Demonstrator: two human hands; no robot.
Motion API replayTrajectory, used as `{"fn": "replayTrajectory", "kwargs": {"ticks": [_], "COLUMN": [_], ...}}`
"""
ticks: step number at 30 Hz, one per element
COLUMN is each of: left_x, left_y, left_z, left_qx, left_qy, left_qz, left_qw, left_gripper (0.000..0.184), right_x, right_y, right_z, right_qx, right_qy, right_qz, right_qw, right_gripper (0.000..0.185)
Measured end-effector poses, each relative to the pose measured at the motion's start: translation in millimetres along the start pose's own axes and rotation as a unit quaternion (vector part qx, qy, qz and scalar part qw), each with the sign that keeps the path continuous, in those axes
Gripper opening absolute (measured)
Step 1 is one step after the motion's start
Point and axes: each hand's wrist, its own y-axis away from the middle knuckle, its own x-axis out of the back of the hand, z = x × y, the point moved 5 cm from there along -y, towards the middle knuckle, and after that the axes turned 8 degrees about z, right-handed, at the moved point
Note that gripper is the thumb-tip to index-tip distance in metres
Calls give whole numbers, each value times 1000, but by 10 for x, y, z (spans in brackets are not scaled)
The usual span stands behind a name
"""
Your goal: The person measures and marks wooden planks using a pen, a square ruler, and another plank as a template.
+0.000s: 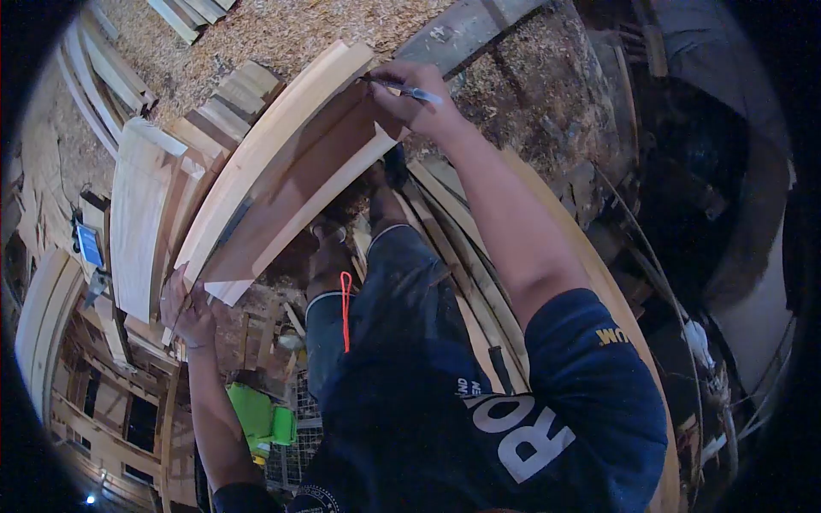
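Observation:
A long curved wooden board (267, 150), pale along its edge, slants across the view above my legs. My left hand (190, 312) is closed around its lower left end, with part of the fingers hidden by the wood. At the upper right end, my right hand (409, 107) pinches a pen (422, 95). Its tip is at the board's end; whether it touches the wood I cannot tell. Below the curved edge lies a wide reddish-brown wood face (304, 171), bordered by another pale strip (321, 197).
Stacked curved wood pieces (141, 222) stand at left, beside a small blue object (88, 244). Wood shavings (282, 26) cover the ground at the top. A grey plank (466, 34) lies behind my right hand. A bright green object (256, 415) sits low left. Long boards (466, 256) lie by my legs.

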Motion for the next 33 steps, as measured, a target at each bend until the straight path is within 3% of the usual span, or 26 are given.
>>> {"fn": "replayTrajectory", "kwargs": {"ticks": [25, 28, 33], "left_x": [-2, 11, 0], "left_y": [11, -21, 39], "left_z": [-13, -6, -28], "left_qx": [15, 38, 11], "left_qy": [-34, 15, -1], "left_qz": [-14, -26, 2], "left_qw": [999, 999, 1000], "left_gripper": [35, 35, 35], "right_x": [-38, -20, -37], "right_y": [37, 13, 7], "right_z": [-14, -32, -56], "right_qx": [-7, 2, 7], "right_qy": [-9, 29, 29], "right_qz": [2, -12, -7], "right_qw": [1000, 1000, 1000], "right_gripper": [28, 29, 29]}}
